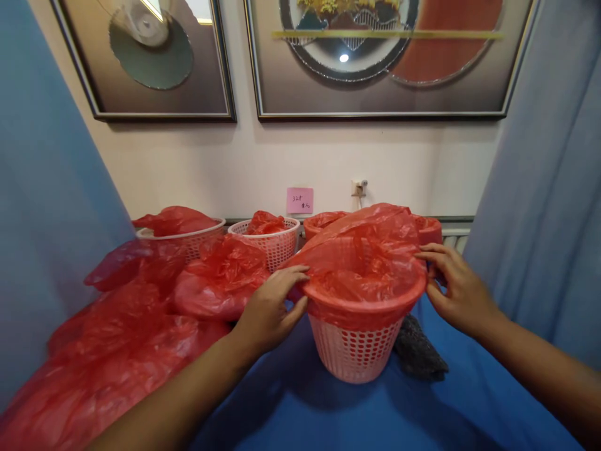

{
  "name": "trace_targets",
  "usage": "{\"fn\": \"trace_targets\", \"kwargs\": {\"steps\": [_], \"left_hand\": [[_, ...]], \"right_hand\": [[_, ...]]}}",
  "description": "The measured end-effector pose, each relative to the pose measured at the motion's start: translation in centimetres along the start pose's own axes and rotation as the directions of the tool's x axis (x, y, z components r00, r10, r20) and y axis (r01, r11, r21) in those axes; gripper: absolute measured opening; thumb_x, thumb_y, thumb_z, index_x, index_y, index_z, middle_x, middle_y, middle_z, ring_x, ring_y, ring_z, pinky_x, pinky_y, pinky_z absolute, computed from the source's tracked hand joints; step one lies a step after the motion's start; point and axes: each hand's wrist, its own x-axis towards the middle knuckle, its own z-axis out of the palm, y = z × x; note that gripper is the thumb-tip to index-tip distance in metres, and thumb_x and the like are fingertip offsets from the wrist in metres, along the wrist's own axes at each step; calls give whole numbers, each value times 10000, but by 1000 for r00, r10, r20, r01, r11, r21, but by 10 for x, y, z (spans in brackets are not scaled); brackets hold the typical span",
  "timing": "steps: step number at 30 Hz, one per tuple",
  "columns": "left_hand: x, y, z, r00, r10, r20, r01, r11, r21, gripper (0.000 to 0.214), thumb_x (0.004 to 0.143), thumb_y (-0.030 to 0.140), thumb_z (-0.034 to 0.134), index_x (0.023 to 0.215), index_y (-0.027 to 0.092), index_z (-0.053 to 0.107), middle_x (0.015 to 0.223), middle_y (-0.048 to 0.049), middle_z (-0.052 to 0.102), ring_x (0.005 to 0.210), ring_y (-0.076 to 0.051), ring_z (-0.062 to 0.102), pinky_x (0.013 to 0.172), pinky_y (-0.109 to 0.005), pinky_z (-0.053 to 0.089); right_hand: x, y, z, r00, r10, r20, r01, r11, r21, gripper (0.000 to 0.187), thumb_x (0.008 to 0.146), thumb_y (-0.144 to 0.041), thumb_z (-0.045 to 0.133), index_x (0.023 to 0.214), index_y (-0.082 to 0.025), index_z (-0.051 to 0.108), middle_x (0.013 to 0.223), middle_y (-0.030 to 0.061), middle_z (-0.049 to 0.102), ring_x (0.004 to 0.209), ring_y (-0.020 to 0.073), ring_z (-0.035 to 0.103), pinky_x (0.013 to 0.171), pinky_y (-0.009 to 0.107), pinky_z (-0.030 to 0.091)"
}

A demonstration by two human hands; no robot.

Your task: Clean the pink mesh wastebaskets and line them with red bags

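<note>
A white perforated plastic basket (357,351) stands upright on the blue cloth. A thin red plastic bag (361,275) lines it, folded over the rim all round, and its back part puffs up above the basket. At the left side of the rim, my left hand (275,307) holds the bag's edge between fingers and thumb. My right hand (455,288) grips the bag's edge at the right side of the rim, fingers on top and thumb below. A dark crumpled bag (419,351) lies beside the basket's base at the right.
Red plastic bags (126,351) are heaped at the left. Behind them stand a white basket (188,241) and another white basket (277,247) with red bags. Red-lined containers (429,230) stand behind the front basket. Blue curtains (539,188) hang at both sides; a pink note (299,200) is on the wall.
</note>
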Motion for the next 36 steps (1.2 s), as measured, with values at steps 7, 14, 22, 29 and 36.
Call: {"fn": "trace_targets", "kwargs": {"steps": [7,14,22,29,36], "left_hand": [[2,13,6,999,-24,23,25,998,-55,243,910,148,631,1146,200,646,1281,-136,725,1194,-279,692,1018,-502,584],[12,0,-7,993,7,116,-3,1000,-30,255,929,201,645,1183,209,660,1273,-115,732,1197,-265,687,1034,-471,565],[16,-15,3,983,-145,115,152,987,-48,318,889,150,616,1197,214,663,1245,-110,736,1143,-271,701,980,-475,583],[20,-9,18,970,-129,205,158,979,-131,344,886,130,628,1217,225,644,1226,-96,724,1077,-246,709,950,-436,587],[1,-11,30,998,-22,-58,24,999,34,230,945,109,556,1148,189,629,1269,-131,691,1137,-247,703,978,-423,588]], "right_hand": [[-1,-111,4,930,-364,54,366,929,-47,394,969,-124,581,1361,-86,579,1277,168,678,1140,263,661,938,380,578],[5,-107,14,917,-361,169,390,899,-198,254,976,-72,469,1105,-85,688,947,132,721,782,228,640,717,372,558],[-13,-26,6,962,-266,58,272,948,-164,213,940,-80,499,1084,-146,641,1022,117,715,922,251,678,820,407,582],[-7,-75,7,966,-258,9,252,932,-260,391,932,-139,605,1323,-115,612,1300,175,656,1046,267,685,877,390,584],[-3,-81,28,967,-249,42,253,957,-140,256,960,-81,519,1168,-129,660,1074,123,720,930,234,664,844,374,559]]}}
